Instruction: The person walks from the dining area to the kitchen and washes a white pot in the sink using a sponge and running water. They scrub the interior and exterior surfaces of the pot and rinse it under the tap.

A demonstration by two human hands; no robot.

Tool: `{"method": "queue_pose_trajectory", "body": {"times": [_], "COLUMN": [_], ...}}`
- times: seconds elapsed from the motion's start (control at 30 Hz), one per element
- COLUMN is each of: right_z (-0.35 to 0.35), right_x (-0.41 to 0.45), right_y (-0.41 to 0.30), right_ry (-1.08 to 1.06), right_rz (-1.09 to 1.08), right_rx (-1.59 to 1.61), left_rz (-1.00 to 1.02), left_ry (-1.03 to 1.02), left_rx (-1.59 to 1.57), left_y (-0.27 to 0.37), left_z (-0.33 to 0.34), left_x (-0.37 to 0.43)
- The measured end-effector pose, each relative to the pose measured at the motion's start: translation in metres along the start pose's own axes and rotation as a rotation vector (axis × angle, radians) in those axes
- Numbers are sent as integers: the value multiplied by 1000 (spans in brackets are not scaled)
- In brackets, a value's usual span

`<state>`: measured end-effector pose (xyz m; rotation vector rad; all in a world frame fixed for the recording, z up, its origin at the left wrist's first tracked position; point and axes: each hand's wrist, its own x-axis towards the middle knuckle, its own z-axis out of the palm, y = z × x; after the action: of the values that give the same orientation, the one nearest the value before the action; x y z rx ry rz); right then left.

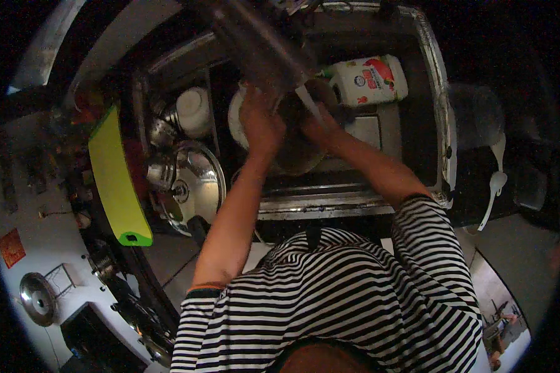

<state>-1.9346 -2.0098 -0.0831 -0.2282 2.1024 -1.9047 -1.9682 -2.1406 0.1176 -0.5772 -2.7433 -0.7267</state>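
My left hand [261, 116] and my right hand [320, 125] are over a dark basin with a worn light rim. Between and around them is a dark rounded thing [301, 154], too dim to name surely. Part of a pale round dish [236, 119] shows beside my left hand. Just right of my right hand, a white plastic jug [372, 80] with a red printed label lies on its side. A blurred, shiny streak crosses above both hands. The fingers are dim and blurred, so their grip cannot be made out.
Left in the basin are a white bowl [192, 112], several steel vessels [161, 172] and a round metal lid [203, 186]. A yellow-green cutting board [119, 182] stands farther left. Right of the rim [441, 116] are a translucent container [478, 114] and a white ladle [497, 184].
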Motion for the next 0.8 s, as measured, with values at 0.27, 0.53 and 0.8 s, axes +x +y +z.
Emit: {"method": "queue_pose_trajectory", "body": {"times": [0.27,0.53,0.8], "right_z": [58,80,60], "right_x": [-3,69,30], "right_y": [-74,-40,-28], "right_ry": [1,594,458], "right_rz": [118,-67,-121], "right_rx": [-574,-501,-710], "left_rz": [-8,-246,-141], "left_ry": [13,135,154], "left_rx": [-112,-195,-316], "left_y": [0,-10,-11], "left_z": [7,8,16], "left_x": [-9,-6,-8]}}
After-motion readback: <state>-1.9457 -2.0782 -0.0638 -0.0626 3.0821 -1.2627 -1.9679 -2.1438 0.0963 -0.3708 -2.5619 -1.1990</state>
